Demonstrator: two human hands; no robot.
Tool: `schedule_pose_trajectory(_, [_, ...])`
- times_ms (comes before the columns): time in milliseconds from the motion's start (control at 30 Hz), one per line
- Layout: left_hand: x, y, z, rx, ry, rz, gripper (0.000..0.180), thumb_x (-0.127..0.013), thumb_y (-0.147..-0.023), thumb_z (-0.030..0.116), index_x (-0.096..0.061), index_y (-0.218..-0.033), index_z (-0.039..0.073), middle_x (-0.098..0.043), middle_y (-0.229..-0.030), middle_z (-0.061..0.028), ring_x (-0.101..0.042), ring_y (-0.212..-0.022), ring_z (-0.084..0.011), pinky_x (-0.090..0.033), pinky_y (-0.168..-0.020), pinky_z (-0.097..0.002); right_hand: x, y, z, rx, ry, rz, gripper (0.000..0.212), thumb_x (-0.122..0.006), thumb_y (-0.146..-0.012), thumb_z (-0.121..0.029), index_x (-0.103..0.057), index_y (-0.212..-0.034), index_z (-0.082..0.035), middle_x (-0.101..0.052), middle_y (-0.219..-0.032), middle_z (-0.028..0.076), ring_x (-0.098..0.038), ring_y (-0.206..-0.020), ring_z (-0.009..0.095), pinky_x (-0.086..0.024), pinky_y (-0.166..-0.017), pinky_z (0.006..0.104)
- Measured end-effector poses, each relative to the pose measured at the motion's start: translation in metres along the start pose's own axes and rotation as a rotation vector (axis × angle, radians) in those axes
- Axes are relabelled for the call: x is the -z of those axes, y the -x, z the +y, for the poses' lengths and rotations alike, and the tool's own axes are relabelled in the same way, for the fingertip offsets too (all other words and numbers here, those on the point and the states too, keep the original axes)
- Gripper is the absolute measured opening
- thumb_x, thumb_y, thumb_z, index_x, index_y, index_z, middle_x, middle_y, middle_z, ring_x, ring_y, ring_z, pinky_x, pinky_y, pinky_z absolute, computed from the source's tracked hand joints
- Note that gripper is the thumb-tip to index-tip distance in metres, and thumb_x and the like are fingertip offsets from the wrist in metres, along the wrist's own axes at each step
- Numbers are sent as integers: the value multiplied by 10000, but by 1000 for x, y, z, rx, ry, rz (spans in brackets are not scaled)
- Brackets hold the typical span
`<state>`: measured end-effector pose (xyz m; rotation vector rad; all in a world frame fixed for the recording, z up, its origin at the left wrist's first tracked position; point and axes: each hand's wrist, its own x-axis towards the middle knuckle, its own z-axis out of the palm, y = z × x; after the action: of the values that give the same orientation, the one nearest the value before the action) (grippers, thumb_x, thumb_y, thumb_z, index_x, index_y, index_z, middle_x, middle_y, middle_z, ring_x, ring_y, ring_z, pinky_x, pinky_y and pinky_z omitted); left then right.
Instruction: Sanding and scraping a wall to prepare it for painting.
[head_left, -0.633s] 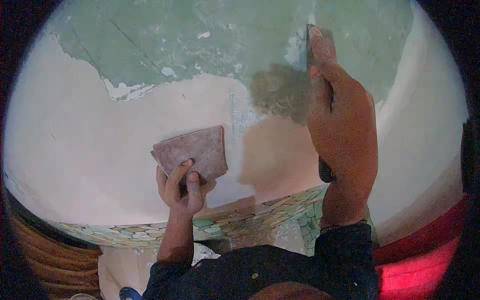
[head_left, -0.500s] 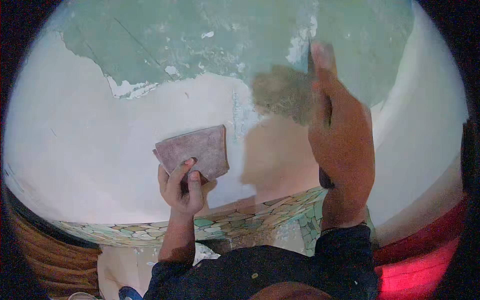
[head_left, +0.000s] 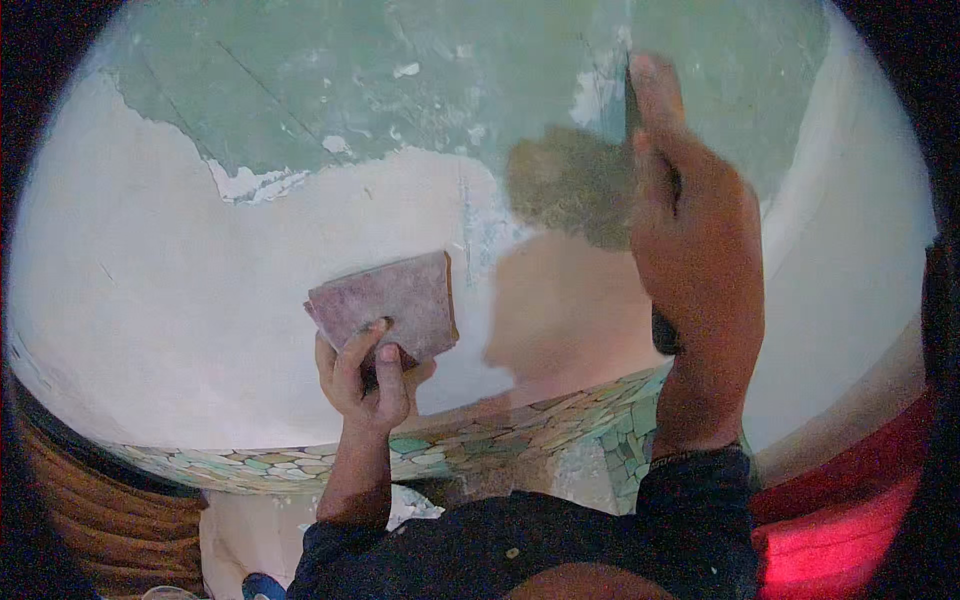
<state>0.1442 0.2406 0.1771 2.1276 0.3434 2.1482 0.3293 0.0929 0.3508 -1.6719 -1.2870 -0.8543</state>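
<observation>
My left hand (head_left: 372,385) is closed around a folded piece of brownish-purple sandpaper (head_left: 400,305), fingers and thumb pinching its lower edge. It stays in front of the white part of the wall. Higher and to the right, my right hand (head_left: 695,220) grips a dark flat scraper (head_left: 632,100), seen nearly edge-on along the thumb. Its black handle end (head_left: 664,335) shows below the palm; the rest is hidden by the hand. The scraper is at the green painted wall (head_left: 420,80), beside a pale patch. My right hand is slightly blurred.
White wall surface (head_left: 200,320) meets the green paint along a ragged, flaking edge. A band of stone-pattern tiles (head_left: 290,462) runs along the wall's foot. Brown pleated cloth (head_left: 130,520) lies at lower left, a bright red surface (head_left: 835,540) at lower right.
My right hand has moved up and slightly right along the wall with the scraper. My left hand and the sandpaper have stayed almost in place.
</observation>
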Motion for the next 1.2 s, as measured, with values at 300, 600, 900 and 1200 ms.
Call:
schedule_pose_trajectory(300, [1, -2, 2, -17, 8, -12, 190, -603, -846, 158, -601, -1008, 59, -584, -925, -119, -501, -770, -268, -421, -610, -371, 3, 1, -9, -86, 1, -48, 404, -486, -891, -78, -505, -1282, -179, -546, -1009, 274, -634, -759, 339, -476, -708, 331])
schedule_pose_trajectory(600, [3, -6, 7, -102, -75, -21, 200, -633, -824, 129, -601, -998, 35, -601, -958, -99, -504, -805, -281, -419, -631, -375, -5, 1, 4, 97, 40, 74, 401, -525, -833, -70, -551, -1229, -128, -606, -739, 228, -601, -676, 403, -478, -629, 480])
schedule_pose_trajectory(900, [3, -7, 7, -48, -37, -31, 184, -602, -847, 138, -604, -996, 29, -568, -981, -151, -517, -799, -272, -434, -642, -362, 6, 2, -14, -86, -4, -94, 404, -471, -896, -66, -500, -1287, -167, -499, -1229, 195, -564, -1060, 298, -470, -821, 303])
schedule_pose_trajectory(1200, [4, 5, -3, 34, 9, -42, 199, -567, -874, 157, -593, -1023, 27, -532, -1014, -167, -524, -876, -274, -442, -735, -362, -15, 0, 3, 65, -114, 123, 436, -525, -843, -80, -523, -1270, -167, -601, -769, 238, -601, -670, 392, -479, -598, 440])
